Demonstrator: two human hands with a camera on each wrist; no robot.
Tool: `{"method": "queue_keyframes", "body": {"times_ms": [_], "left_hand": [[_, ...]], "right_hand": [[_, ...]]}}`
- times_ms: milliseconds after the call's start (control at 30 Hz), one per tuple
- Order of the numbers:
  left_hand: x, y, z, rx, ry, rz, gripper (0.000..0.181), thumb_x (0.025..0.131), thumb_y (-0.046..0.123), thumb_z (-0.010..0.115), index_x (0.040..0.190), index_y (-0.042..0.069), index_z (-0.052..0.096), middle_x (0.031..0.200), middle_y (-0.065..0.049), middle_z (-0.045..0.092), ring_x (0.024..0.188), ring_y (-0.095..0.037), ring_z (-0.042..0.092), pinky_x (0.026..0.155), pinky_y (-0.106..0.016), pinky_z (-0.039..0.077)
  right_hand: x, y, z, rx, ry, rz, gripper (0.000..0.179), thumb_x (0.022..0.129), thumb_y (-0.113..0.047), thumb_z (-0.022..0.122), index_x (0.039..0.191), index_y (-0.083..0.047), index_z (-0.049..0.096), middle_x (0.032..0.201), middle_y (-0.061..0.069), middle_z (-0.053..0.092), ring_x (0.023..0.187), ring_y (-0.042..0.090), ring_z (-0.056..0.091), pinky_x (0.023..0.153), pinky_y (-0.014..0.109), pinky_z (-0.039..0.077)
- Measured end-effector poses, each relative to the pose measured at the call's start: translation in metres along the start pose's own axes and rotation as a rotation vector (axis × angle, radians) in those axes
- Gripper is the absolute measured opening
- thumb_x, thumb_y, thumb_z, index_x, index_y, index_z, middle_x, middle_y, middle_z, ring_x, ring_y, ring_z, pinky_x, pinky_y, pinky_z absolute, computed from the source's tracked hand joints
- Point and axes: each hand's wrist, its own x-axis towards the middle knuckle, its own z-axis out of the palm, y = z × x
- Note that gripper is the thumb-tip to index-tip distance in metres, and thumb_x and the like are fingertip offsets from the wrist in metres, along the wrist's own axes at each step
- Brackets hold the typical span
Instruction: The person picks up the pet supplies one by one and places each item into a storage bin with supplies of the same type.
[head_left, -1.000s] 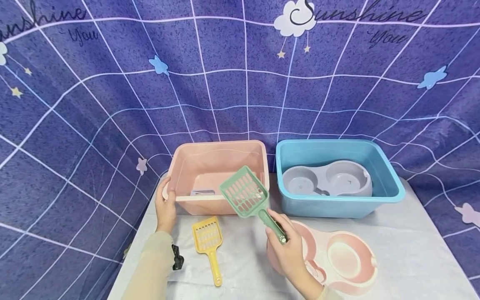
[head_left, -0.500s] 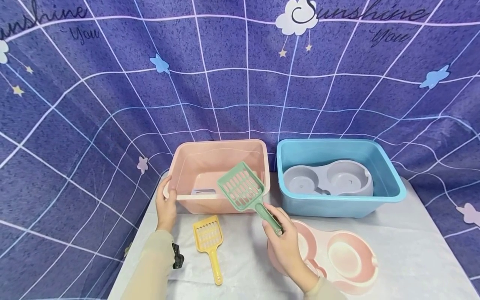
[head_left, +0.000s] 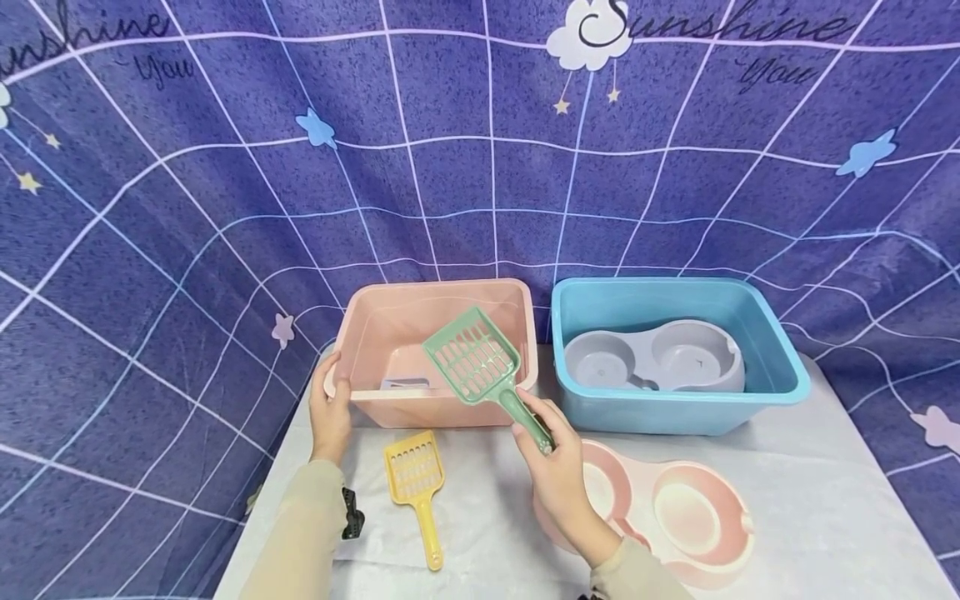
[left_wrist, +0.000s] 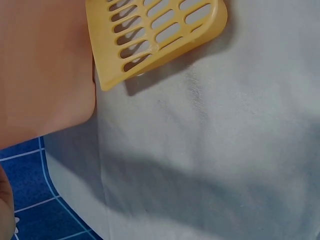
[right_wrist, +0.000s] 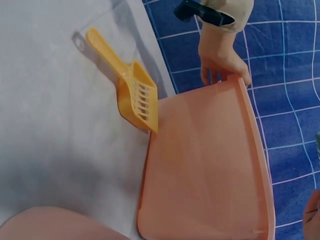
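Observation:
My right hand (head_left: pixel 557 467) grips the handle of a green slotted litter scoop (head_left: pixel 474 357), its head tilted up over the front right of the pink litter box (head_left: pixel 442 410). My left hand (head_left: pixel 330 417) holds that box at its front left corner; in the right wrist view the left hand (right_wrist: pixel 222 57) has its thumb and fingers on either side of the rim. A grey piece (head_left: pixel 405 383) shows inside the box, mostly hidden by the front wall. In front of the box, a yellow litter scoop (head_left: pixel 417 479) lies on the table, handle toward me.
A blue litter box (head_left: pixel 675 414) stands to the right with a grey double pet bowl (head_left: pixel 651 367) inside. Nearer me is a pink double bowl (head_left: pixel 705 508), partly behind my right hand. A purple patterned curtain (head_left: pixel 450 183) rises close behind the boxes, along the white-covered table (head_left: pixel 810 492).
My right hand has carried the green scoop left and slightly away from me, farther over the pink box. My left hand keeps its place on the corner.

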Motion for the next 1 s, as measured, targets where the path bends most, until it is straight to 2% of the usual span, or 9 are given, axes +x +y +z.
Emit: {"method": "queue_keyframes", "body": {"times_ms": [133,267,333,533,633,800,900,1000], "left_hand": [[0.0,-0.005,0.0,-0.005,0.011,-0.003,0.045,0.098,0.002,0.045,0.143,0.001,0.047,0.151,-0.011,0.042,0.14,-0.026,0.035,0.117,-0.037,0.029],[0.0,-0.004,0.001,-0.012,0.013,0.004,0.045,0.098,0.001,0.045,0.143,0.001,0.047,0.151,-0.012,0.042,0.14,-0.027,0.035,0.117,-0.04,0.029],[-0.002,0.0,0.001,-0.01,0.008,0.011,0.045,0.098,0.0,0.045,0.143,0.0,0.046,0.151,-0.014,0.041,0.14,-0.029,0.034,0.117,-0.043,0.028],[-0.002,-0.002,0.002,0.002,0.011,0.043,0.043,0.099,0.002,0.046,0.142,-0.001,0.047,0.15,-0.013,0.043,0.14,-0.029,0.035,0.116,-0.037,0.03],[-0.001,-0.003,0.003,-0.005,0.01,0.048,0.043,0.099,0.001,0.046,0.142,0.0,0.047,0.15,-0.013,0.043,0.139,-0.028,0.036,0.115,-0.036,0.03],[-0.001,-0.005,0.003,-0.006,0.005,0.042,0.044,0.1,0.003,0.045,0.143,0.001,0.046,0.15,-0.012,0.043,0.139,-0.029,0.036,0.115,-0.041,0.031],[-0.001,-0.005,0.002,-0.009,0.008,0.044,0.043,0.1,0.003,0.045,0.143,0.001,0.046,0.15,-0.012,0.043,0.139,-0.028,0.035,0.116,-0.043,0.03],[-0.001,-0.004,0.001,-0.008,0.014,0.048,0.043,0.1,0.003,0.046,0.143,0.001,0.047,0.149,-0.012,0.044,0.139,-0.027,0.035,0.116,-0.041,0.03]], "right_hand": [[0.004,0.002,0.001,-0.03,0.012,-0.022,0.041,0.09,0.004,0.067,0.13,-0.004,0.064,0.111,0.01,0.065,0.087,0.018,0.055,0.069,0.018,0.047],[0.008,0.0,0.002,-0.049,0.028,0.009,0.041,0.09,0.005,0.066,0.13,-0.004,0.064,0.113,0.011,0.064,0.088,0.018,0.055,0.07,0.018,0.047],[0.011,-0.007,0.003,-0.06,0.036,0.037,0.041,0.09,0.007,0.065,0.13,-0.004,0.064,0.115,0.013,0.064,0.09,0.019,0.055,0.071,0.017,0.047],[0.017,-0.031,0.007,-0.095,0.05,0.046,0.04,0.088,0.009,0.064,0.128,0.002,0.064,0.114,0.018,0.064,0.093,0.022,0.056,0.075,0.018,0.048],[0.02,-0.032,0.008,-0.097,0.052,0.047,0.04,0.088,0.009,0.064,0.127,0.002,0.064,0.111,0.018,0.064,0.091,0.025,0.055,0.072,0.018,0.048],[0.025,-0.03,0.011,-0.083,0.042,0.046,0.039,0.09,0.008,0.063,0.129,0.003,0.063,0.108,0.019,0.063,0.088,0.028,0.054,0.069,0.019,0.046],[0.028,-0.028,0.013,-0.083,0.039,0.034,0.039,0.089,0.009,0.062,0.129,0.004,0.062,0.106,0.02,0.062,0.086,0.025,0.053,0.068,0.019,0.046],[0.031,-0.025,0.015,-0.086,0.044,0.018,0.039,0.089,0.011,0.061,0.128,0.005,0.062,0.104,0.021,0.061,0.084,0.019,0.054,0.066,0.018,0.046]]}}
